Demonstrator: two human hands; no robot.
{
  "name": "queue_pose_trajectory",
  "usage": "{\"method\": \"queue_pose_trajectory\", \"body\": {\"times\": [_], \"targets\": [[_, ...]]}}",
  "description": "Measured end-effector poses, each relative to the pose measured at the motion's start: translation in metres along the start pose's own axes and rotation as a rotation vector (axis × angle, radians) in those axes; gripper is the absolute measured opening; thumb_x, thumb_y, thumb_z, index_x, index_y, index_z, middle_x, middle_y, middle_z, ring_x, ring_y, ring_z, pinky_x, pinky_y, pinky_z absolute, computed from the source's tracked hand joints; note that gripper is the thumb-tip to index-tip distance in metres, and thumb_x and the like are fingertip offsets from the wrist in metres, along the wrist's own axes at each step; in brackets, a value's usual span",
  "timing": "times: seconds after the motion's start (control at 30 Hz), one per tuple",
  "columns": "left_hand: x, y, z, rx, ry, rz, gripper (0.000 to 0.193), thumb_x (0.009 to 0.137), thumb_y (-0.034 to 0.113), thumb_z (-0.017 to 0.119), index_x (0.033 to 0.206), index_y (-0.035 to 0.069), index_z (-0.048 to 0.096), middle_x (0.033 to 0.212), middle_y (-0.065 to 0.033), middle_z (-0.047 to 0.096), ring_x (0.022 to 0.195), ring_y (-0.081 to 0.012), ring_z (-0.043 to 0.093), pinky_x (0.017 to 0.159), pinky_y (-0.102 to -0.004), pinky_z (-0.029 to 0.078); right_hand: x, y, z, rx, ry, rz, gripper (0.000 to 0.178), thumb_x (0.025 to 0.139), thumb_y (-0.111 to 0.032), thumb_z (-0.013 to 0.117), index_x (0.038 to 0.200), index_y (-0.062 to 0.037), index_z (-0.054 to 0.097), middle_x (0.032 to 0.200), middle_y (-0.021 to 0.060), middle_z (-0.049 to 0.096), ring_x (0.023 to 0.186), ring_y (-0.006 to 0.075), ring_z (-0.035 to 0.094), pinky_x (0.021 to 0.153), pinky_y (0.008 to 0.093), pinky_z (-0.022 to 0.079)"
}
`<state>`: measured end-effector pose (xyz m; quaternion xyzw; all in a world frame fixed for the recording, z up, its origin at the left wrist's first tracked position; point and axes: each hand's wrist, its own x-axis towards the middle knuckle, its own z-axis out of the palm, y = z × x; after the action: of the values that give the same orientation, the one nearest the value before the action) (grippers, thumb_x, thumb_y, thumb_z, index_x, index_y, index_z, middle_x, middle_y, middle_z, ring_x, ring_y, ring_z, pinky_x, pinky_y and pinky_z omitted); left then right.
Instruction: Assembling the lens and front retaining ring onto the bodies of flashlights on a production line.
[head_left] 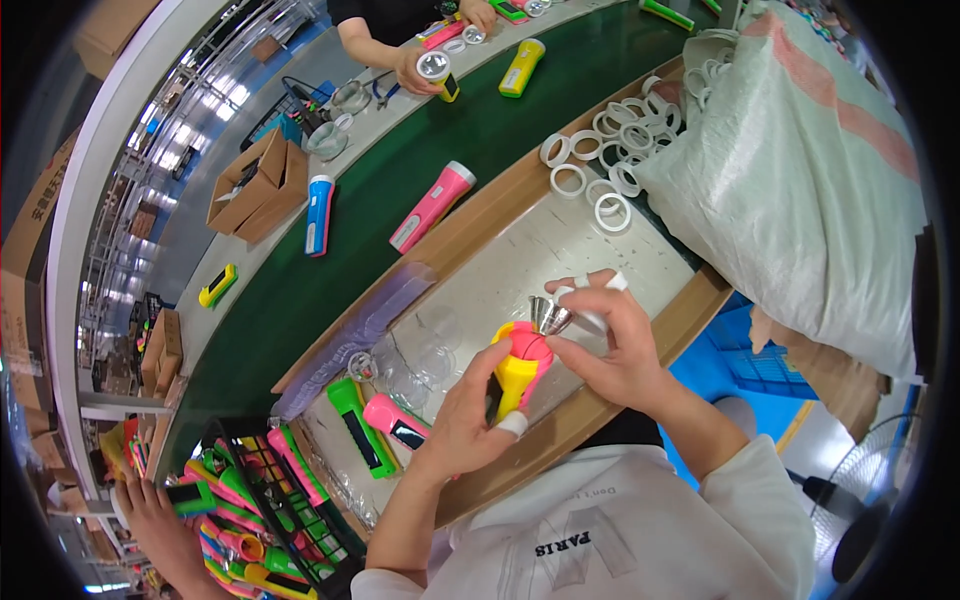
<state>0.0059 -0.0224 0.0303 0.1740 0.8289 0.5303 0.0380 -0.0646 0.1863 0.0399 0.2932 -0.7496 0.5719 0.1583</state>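
A yellow-and-pink flashlight housing (518, 378) is clasped within the curled fingers of the left hand (465, 410). At the housing's open end, a silver reflector (549, 316) is pinched by the right hand's (620, 345) narrowly parted fingers. White rings (616, 229) are scattered beyond.

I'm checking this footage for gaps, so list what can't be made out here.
All in the head view:
- Lower part of the yellow-pink torch: covered by the left hand.
- Part of the reflector: behind fingers of the right hand.
- Most of what the sack holds: hidden by its cloth.
- Head of the co-worker: cut off by the upper edge.
- Markings on the blue torch: too small.
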Motion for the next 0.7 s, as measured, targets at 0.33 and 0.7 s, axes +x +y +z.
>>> {"method": "queue_pose_trajectory", "body": {"times": [0.33, 0.7], "targets": [[0.008, -0.011, 0.035, -0.039, 0.212, 0.231, 0.067, 0.077, 0.000, 0.065, 0.136, 0.009, 0.037, 0.139, -0.0226, 0.039, 0.125, -0.0391, 0.045, 0.102, -0.0421, 0.040, 0.015, -0.024, -0.024, -0.215, -0.490, -0.365, 0.037, 0.070, -0.003, 0.070, 0.106, -0.0080, 0.063, 0.098, 0.0092, 0.051, 0.116, 0.0373, 0.052, 0.088, 0.0406, 0.052], [-0.003, -0.013, 0.028, -0.155, 0.292, 0.223, 0.055, 0.079, 0.003, 0.063, 0.131, 0.008, 0.047, 0.135, -0.0203, 0.037, 0.121, -0.0358, 0.044, 0.101, -0.0415, 0.039, 0.002, -0.031, -0.010, -0.224, -0.504, -0.518, 0.033, 0.074, -0.007, 0.066, 0.106, -0.0091, 0.061, 0.113, 0.0099, 0.057, 0.120, 0.0341, 0.051, 0.098, 0.0486, 0.048]]}}
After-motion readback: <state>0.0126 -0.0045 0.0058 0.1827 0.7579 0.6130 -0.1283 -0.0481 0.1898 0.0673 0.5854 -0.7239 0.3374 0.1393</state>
